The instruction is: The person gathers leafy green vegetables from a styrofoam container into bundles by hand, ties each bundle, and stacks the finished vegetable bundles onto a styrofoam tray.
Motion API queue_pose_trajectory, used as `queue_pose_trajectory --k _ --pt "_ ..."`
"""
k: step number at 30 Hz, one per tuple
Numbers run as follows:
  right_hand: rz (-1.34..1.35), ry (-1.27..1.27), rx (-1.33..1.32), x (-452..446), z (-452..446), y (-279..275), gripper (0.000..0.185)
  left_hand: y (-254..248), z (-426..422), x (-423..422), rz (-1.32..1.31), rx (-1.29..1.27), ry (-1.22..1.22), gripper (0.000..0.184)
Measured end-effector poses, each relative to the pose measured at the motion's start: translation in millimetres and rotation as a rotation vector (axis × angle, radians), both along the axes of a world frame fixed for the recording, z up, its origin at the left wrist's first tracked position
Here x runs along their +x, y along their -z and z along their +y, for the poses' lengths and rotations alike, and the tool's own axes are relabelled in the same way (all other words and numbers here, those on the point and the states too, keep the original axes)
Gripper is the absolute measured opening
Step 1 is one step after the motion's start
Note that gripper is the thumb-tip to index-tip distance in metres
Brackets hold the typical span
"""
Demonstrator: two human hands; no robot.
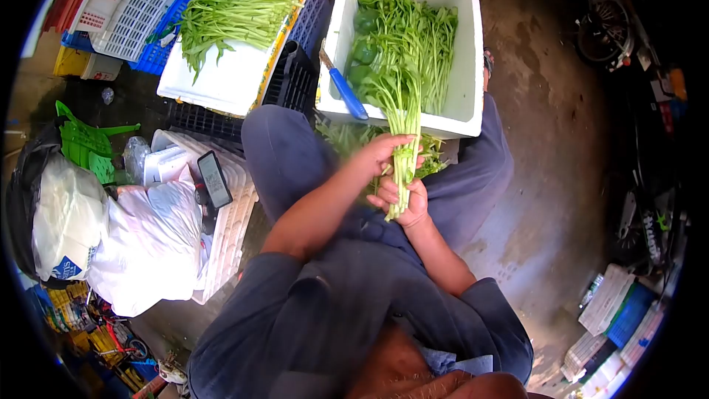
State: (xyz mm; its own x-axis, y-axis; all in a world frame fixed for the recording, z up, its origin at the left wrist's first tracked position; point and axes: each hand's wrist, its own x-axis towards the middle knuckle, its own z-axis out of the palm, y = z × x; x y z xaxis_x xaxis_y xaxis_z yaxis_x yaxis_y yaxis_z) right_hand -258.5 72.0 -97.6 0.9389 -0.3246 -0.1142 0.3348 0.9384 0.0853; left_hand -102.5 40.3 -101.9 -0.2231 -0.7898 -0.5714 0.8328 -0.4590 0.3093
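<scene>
Head view shows, nearest to the body, the right hand (407, 202) closed around the cut ends of a bunch of leafy greens (403, 129). Just above it the left hand (389, 151) is also closed, with its fingers wrapped about the middle of the stems; some fingertips are hidden, so I cannot tell how hard they press. The bunch is held over the lap, and its leaves reach across the near rim of a white foam box (468, 81).

I judge the bunch to be light; its stems are probably crisp and perhaps slippery if wet, while the leaves seem soft and easy to bruise. It is better to hold it by the lower stems, firmly but without crushing.

Beneath the near side of the box are loose greens (347, 137). On its rim rests a blue-handled knife (347, 94), and inside are more greens (439, 37) and round green vegetables (365, 52). Farther, toward the left, a pile of greens (255, 0) lies on a white foam tray (210, 77), with plastic crates (136, 15) beyond.
</scene>
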Motion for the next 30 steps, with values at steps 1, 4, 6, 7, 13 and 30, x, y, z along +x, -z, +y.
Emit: queue_pose_trajectory --k 1,4,6,7,13,30 --pt "0.104 -0.013 -0.013 1 1 -4 0.056 9 1 1 -0.064 -0.016 0.010 0.037" --pt "0.335 -0.063 -0.072 0 -1 -9 0.049 15 5 3 -0.175 -0.045 0.008 0.024" --pt "0.700 -0.133 -0.279 -4 -9 -21 0.043 16 4 4 -0.257 -0.060 0.041 0.034" --pt "0.884 -0.173 -0.382 -7 -11 -25 0.041 18 4 4 -0.295 -0.066 0.056 0.039" --pt "1.449 0.006 -1.497 -11 -15 -40 0.070 7 3 -4 -0.514 -0.112 0.035 0.030" --pt "1.394 0.249 -1.471 10 -29 -14 0.035 14 2 5 -0.251 0.010 -0.063 0.029"
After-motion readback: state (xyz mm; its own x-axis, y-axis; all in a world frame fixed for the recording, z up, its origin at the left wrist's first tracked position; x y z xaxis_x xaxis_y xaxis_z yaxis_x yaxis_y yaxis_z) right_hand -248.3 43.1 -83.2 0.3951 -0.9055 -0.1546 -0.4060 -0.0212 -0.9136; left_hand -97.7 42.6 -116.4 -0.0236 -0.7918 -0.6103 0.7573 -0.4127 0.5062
